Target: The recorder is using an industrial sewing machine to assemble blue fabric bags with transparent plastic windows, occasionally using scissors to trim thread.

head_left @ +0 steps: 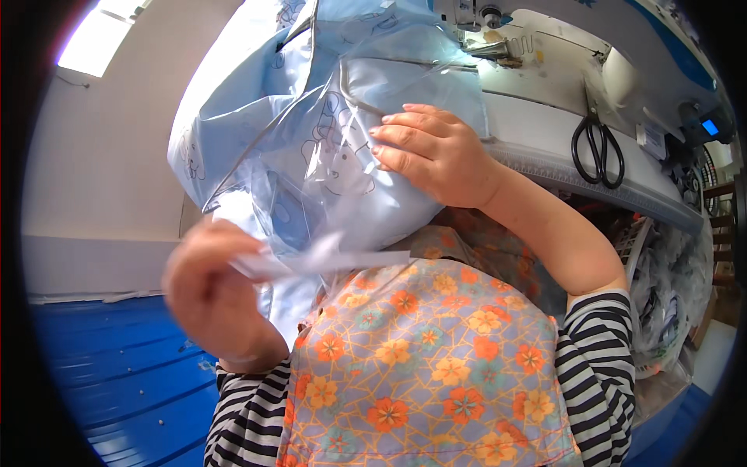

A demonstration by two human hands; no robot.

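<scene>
Light blue fabric (pixel 401 86), printed with cartoon line drawings and trimmed with grey piping, is heaped before me and hangs over the table edge toward my lap. Glossy clear plastic film (pixel 319 156) lies across it. My right hand (pixel 436 152) is on the fabric and film, its fingers bent over them and its thumb hidden. Down at the left, my left hand (pixel 214 288) is smeared by motion, with the fingers curled round a thin white strip (pixel 334 262) that points right across my apron.
A white sewing machine (pixel 661 47) stands at the upper right. Black-handled scissors (pixel 597 148) lie on its table, behind a clear ruler edge (pixel 545 162). Below at right, a basket (pixel 634 241) stands by bundled clear plastic (pixel 673 288). Blue ridged flooring (pixel 132 381) is at lower left.
</scene>
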